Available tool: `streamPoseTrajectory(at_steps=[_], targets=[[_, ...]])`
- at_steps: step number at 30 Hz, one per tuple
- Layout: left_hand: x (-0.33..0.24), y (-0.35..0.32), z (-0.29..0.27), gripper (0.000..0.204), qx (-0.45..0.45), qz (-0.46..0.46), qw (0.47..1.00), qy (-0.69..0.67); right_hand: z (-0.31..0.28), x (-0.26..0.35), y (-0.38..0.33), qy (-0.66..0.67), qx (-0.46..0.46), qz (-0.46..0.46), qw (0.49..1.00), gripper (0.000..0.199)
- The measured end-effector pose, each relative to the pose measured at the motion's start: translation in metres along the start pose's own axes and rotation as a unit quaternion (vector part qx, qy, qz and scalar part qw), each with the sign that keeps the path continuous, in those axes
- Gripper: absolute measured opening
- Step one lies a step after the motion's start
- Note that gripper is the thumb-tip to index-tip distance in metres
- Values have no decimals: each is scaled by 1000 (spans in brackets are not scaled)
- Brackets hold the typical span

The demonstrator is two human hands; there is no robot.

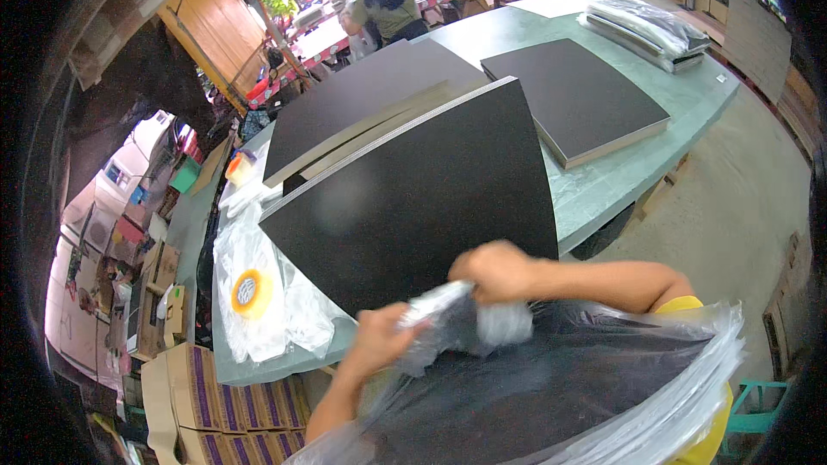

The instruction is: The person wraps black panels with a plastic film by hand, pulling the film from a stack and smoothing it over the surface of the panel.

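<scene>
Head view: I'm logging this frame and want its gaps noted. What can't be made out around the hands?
- Left hand, right hand: blurred; fingers buried in the clear plastic bag.
- Bag's lower part: cut off by the bottom edge.
- Black panel: near corner hidden behind hands and plastic.
- Tape roll: veiled by plastic film.

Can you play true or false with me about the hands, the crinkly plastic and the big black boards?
1. Both hands grip clear plastic. True: the left hand and right hand both clutch the plastic bag.
2. The roll of tape is blue. False: it is yellow-orange.
3. A dark board lies on the green table just beyond the hands. True.
4. Nobody else is around. False: a person stands at the far end of the table.
</scene>
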State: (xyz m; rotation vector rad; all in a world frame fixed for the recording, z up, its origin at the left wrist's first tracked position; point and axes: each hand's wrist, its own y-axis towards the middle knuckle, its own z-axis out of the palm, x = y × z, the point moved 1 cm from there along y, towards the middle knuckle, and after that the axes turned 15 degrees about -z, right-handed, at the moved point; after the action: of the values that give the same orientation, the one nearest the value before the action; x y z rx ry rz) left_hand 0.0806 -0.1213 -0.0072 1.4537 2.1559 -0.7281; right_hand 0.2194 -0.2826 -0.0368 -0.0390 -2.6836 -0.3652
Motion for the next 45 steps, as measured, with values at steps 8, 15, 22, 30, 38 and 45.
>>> streamPoseTrajectory(at_steps=[8, 15, 22, 30, 38, 45], targets=[[37, 9, -49, 21, -85, -80, 872, -475, -81, -38, -41, 318, 41, 14, 947, 25], [55, 14, -56, 30, -128, -89, 850, -504, -64, -39, -40, 566, -34, 42, 823, 66], [54, 11, -48, 36, -32, -119, 948, -295, -10, -38, -19, 614, -49, 106, 781, 75], [67, 8, -53, 37, -45, -233, 896, -374, -38, -44, -12, 664, -200, 153, 704, 30], [101, 15, -67, 27, -125, -173, 954, -211, -25, -38, -23, 640, -92, 153, 748, 25], [22, -12, -60, 17, -360, -1, 932, 34, -10, -35, -8, 535, -75, 156, 827, 22]])
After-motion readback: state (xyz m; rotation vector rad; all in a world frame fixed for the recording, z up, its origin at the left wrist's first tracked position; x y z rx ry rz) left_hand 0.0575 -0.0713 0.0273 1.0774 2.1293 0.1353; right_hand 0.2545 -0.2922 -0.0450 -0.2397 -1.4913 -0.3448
